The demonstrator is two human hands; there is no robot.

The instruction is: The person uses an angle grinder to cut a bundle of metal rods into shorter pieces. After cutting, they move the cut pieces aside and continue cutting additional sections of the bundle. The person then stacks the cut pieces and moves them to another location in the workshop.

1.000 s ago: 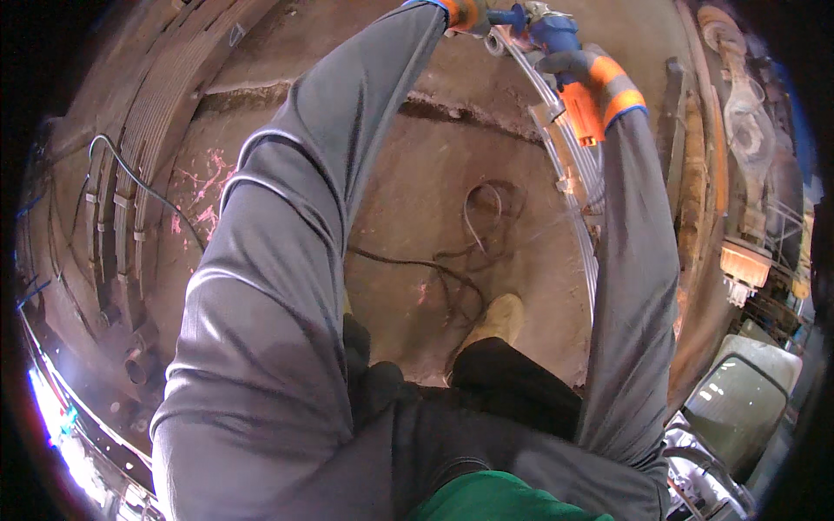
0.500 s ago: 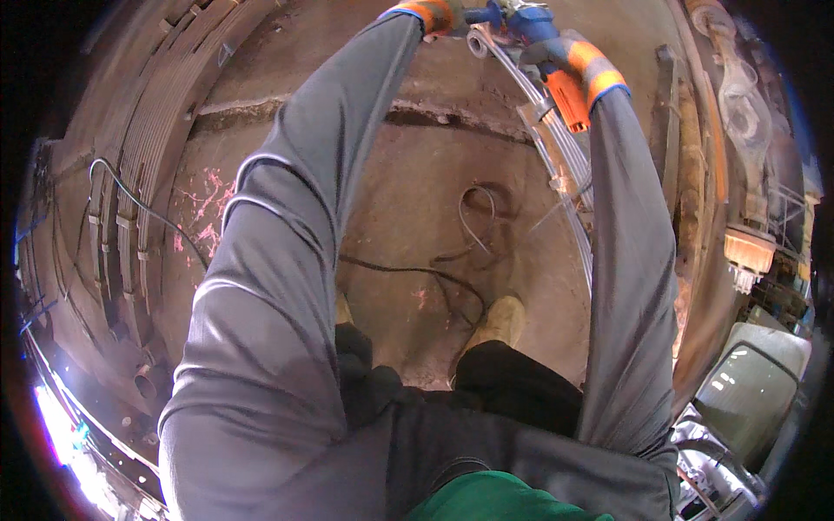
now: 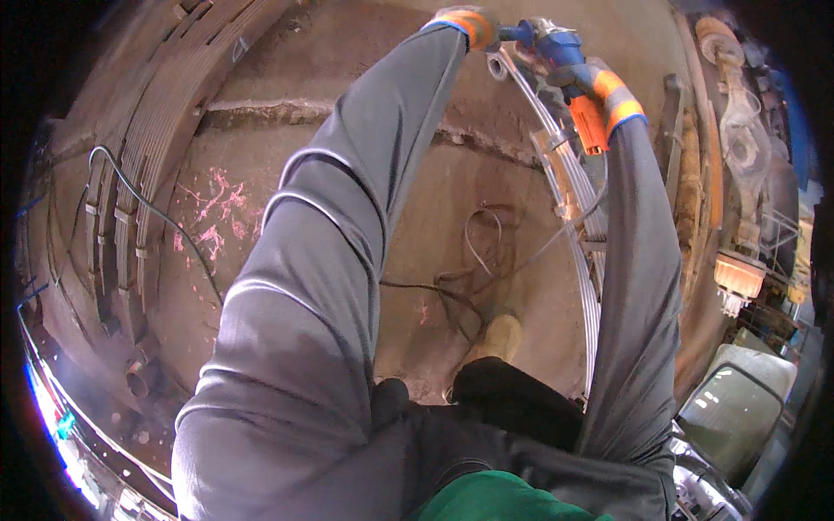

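At the top, a blue angle grinder [image 3: 556, 45] with an orange lower end is over a stack of bright steel leaf-spring strips [image 3: 565, 174] with a rolled eye at the far end. My left hand [image 3: 478, 28], in an orange and grey glove, is closed on the grinder's side handle. My right hand [image 3: 591, 82], gloved alike, grips the grinder's body. A cord [image 3: 595, 195] runs down from the tool. The grinder's disc is too small to make out.
Stacked leaf springs [image 3: 174, 104] and a hose [image 3: 156, 208] lie left on the concrete floor [image 3: 408, 191], with pink marks. An axle housing [image 3: 743, 139], long beams and a greenish panel [image 3: 730, 412] are on the right. Cables lie by my boot [image 3: 499, 334].
Both hands and the grinder shifted a little up and left, then back down and to the right in the picture. Both hands still hold the tool.
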